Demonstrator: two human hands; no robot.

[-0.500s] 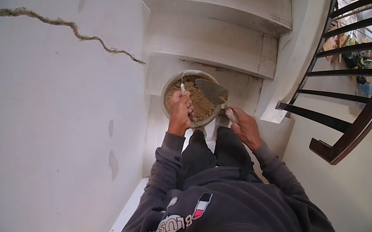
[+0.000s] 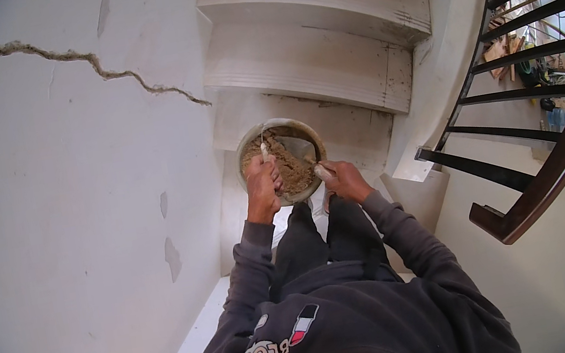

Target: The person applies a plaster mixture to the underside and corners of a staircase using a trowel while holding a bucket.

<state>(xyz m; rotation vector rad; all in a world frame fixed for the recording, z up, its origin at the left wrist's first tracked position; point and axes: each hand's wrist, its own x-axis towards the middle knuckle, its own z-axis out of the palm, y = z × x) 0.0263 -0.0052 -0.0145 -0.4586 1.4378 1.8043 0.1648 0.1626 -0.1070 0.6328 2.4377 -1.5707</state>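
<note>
A round bucket (image 2: 294, 123) of brown, crumbly mortar (image 2: 287, 170) hangs in front of my legs. My left hand (image 2: 264, 185) is closed around the pale grip of its wire handle (image 2: 264, 148), above the left side of the mortar. At the bucket's right rim my right hand (image 2: 347, 182) is wrapped around the handle of a trowel (image 2: 325, 171). The trowel's blade is down inside the bucket, against the mortar, partly hidden in it.
White steps (image 2: 305, 45) rise ahead. On the left a white wall (image 2: 68, 235) has a long jagged crack (image 2: 101, 68) and chipped patches. A dark railing (image 2: 560, 182) runs along the right, with assorted clutter beyond its bars.
The trowel's blade has gone from above the bucket's right rim down into the mortar. My right hand has moved left with it, closer to the rim.
</note>
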